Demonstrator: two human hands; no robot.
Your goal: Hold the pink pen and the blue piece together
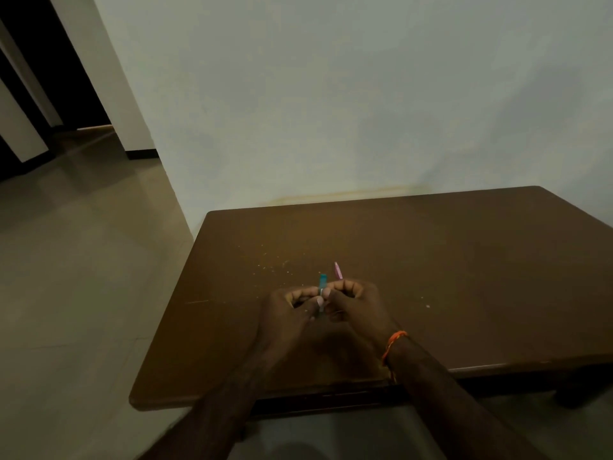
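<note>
**Two small sticks held over the desk**

Where the curled fingers (326, 292) meet, a short teal stick (322, 281) with a pale lower end is pinched upright by the left hand (292, 313). A thin pink stick (338, 270), tilted slightly left, is gripped by the right hand (360, 307), on whose wrist an orange thread band (393, 343) is worn. Pale crumbs (275, 265) are scattered on the brown desk (464, 277) just beyond.

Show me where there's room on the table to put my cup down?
The brown table is bare right of the right hand, out to its right edge. Crumbs dot the patch beyond the left hand; the teal stick and pink stick crowd the middle.
</note>
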